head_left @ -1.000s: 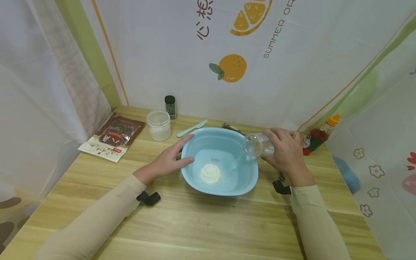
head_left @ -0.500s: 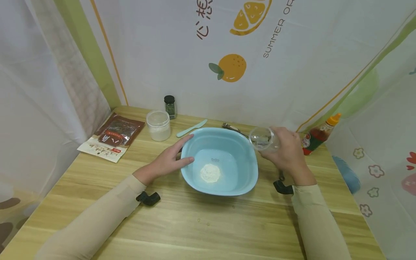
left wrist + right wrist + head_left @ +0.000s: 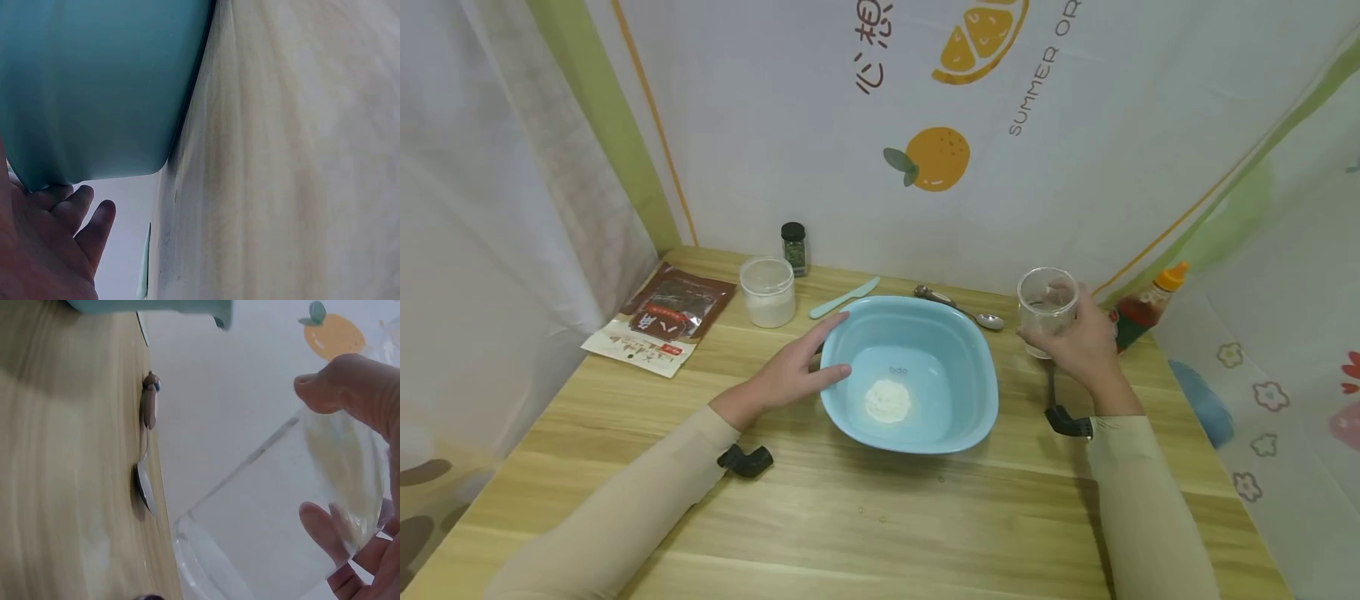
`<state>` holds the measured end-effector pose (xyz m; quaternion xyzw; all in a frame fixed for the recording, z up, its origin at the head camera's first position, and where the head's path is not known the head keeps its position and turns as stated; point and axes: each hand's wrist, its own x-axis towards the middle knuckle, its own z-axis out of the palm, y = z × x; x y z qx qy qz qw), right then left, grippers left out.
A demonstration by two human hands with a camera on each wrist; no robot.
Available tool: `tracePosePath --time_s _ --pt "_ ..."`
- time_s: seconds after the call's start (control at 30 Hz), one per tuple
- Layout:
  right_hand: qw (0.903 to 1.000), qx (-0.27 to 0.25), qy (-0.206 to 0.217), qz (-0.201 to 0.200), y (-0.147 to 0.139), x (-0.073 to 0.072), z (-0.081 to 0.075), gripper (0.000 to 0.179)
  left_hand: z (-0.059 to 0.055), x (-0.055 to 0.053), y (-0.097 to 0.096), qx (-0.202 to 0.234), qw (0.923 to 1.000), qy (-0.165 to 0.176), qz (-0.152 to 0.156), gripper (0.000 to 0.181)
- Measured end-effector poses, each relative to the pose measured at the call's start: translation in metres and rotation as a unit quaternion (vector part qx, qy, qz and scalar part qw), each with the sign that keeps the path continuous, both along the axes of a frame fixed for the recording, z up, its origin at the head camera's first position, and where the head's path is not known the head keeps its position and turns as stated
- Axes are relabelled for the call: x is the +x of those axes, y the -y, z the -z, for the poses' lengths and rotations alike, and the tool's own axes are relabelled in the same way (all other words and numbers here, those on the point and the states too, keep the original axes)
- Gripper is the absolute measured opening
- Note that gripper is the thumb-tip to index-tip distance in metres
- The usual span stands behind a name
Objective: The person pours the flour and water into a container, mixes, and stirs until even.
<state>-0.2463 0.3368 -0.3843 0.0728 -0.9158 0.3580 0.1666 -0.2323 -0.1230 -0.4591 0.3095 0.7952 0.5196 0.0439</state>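
Note:
A light blue basin [image 3: 951,392] stands mid-table, with a small mound of white powder [image 3: 887,402] on its bottom. My left hand [image 3: 786,371] holds the basin's left rim, thumb over the inner side. In the left wrist view, the other fingers [image 3: 72,209] reach the outer wall under the rim. To the right of the basin, my right hand [image 3: 1078,342] grips a clear cup [image 3: 1047,312], mouth up in the head view. Thumb and fingers wrap around its sides in the right wrist view, where the see-through wall [image 3: 269,506] shows.
Behind the basin lie a pale green knife [image 3: 844,298] and a metal spoon [image 3: 988,321]. A jar of white powder [image 3: 767,296], a black-capped spice bottle [image 3: 793,248] and a brown packet [image 3: 670,312] stand or lie back left. A red sauce bottle [image 3: 1142,308] is beyond my right hand.
A stream was running from the tilted cup into the basin; it has stopped. My right hand has turned the cup upright and moved it right, off the basin. The left hand stays.

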Motion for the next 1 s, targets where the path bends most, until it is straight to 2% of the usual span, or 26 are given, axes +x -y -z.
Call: tracePosePath --time_s 0.27,0.57,0.83,1.0 --pt "0.9978 -0.047 0.038 0.026 -0.019 -0.024 -0.008 0.088 0.0 0.001 0.001 0.005 1.0 -0.004 0.0 0.087" --pt "0.9908 -0.085 0.091 0.054 -0.037 -0.047 -0.004 0.096 0.001 -0.001 0.0 -0.007 1.0 -0.005 -0.004 0.088" --pt "0.9828 -0.155 0.085 0.053 -0.043 -0.065 0.003 0.085 -0.001 0.0 0.001 0.012 0.9999 0.006 0.001 0.087" --pt "0.9808 -0.155 0.088 0.078 -0.048 -0.071 0.014 0.083 -0.001 0.002 0.0 0.007 0.9999 0.01 -0.001 0.086"
